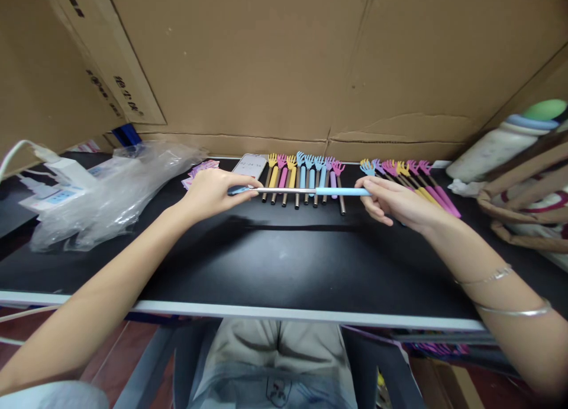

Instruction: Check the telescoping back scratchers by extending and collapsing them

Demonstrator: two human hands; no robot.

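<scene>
I hold a blue telescopic back scratcher (306, 191) stretched out level above the black table (275, 261). My left hand (213, 191) pinches its head end. My right hand (393, 202) grips its blue handle. Behind it lies a row of several short back scratchers (302, 175) in yellow, pink, blue and purple, heads pointing away from me. A second bunch of them (412, 178) lies fanned out behind my right hand.
Clear plastic bags (110, 184) and a white charger with cable (62, 172) lie at the left. A phone (249, 165) and pink cards (199, 171) sit near the cardboard wall (284, 65). A woven basket (523, 202) and a bottle (501, 142) stand at the right.
</scene>
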